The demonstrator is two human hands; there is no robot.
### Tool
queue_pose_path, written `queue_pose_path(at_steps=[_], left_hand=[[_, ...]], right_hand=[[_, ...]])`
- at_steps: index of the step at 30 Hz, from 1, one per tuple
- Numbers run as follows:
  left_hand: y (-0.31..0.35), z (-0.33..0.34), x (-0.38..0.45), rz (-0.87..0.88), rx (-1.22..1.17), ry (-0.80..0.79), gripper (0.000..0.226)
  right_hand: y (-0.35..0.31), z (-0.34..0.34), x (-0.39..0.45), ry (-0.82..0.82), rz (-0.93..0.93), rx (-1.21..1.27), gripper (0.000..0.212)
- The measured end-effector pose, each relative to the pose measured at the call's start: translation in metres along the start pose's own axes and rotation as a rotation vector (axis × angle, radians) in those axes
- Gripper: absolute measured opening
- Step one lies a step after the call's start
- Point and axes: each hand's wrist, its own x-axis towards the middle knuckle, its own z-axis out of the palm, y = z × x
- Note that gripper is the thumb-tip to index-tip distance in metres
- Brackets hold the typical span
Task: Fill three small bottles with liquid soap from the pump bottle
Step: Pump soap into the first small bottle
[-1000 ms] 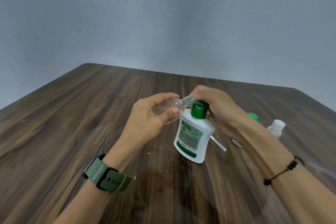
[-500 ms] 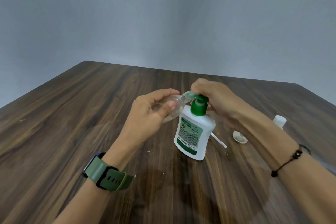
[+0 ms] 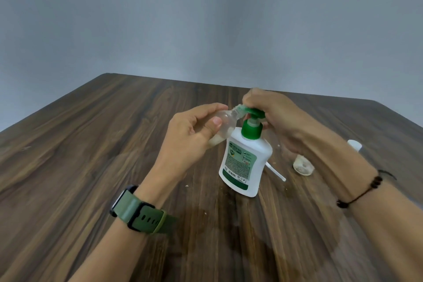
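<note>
Head view: a wide dark wooden table (image 3: 91,155) runs up to a grey wall (image 3: 206,18), and both forearms reach in over it.
Pump bottle: the white pump bottle (image 3: 245,162) with its green collar stands near the middle of the table, leaning a little, base toward the person and pump head up and away; its walls are opaque, so its fill cannot be told.
Left hand: the left hand (image 3: 192,135) is wrapped tight around the small clear bottle (image 3: 225,128), thumb across its side, a green watch (image 3: 139,210) on the wrist.
Right hand: the right hand (image 3: 277,119) is curled down over the green pump head (image 3: 255,113), fingers closed on top of it, a black cord bracelet (image 3: 364,190) on the wrist.
Small bottle: held off the table just left of the pump; its long axis lies tilted, mouth up and right against the nozzle, base down and left; a little pale soap pools at its low end.
Other bottles: a white-capped bottle (image 3: 354,145) peeks out behind the right forearm, well right of the pump.
Loose bits: a white cap (image 3: 303,167) and a thin white stick (image 3: 275,171) lie on the table just right of the pump bottle.
Change: since a second ago the pump head has come up, its stem now showing above the collar, and the green cap once seen at the right is now hidden.
</note>
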Motion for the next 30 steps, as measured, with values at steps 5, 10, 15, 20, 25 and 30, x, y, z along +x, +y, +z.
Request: queue_pose_path(at_steps=[5, 10, 15, 20, 25, 30], left_hand=[[0.0019, -0.0008, -0.0009, -0.005, -0.013, -0.003, 0.024], [0.0019, -0.0013, -0.0024, -0.027, -0.045, 0.003, 0.027], [-0.0003, -0.0004, -0.0019, -0.032, -0.039, 0.002, 0.025], [0.0007, -0.0024, -0.001, -0.023, -0.017, 0.016, 0.027], [0.0004, -0.0015, -0.0006, -0.028, -0.023, 0.015, 0.025], [0.0013, -0.0013, 0.0002, -0.029, -0.022, 0.014, 0.023]], right_hand=[[0.0017, -0.0022, 0.0011, -0.052, 0.022, 0.027, 0.023], [0.0, -0.0003, 0.0013, -0.05, 0.003, 0.042, 0.024], [0.0007, -0.0003, 0.0013, -0.025, 0.005, 0.051, 0.023], [0.0001, -0.0002, 0.002, -0.031, -0.012, 0.024, 0.024], [0.0024, -0.0004, 0.0014, -0.023, -0.007, 0.045, 0.025], [0.0008, -0.0008, 0.0013, -0.018, -0.01, 0.01, 0.024]])
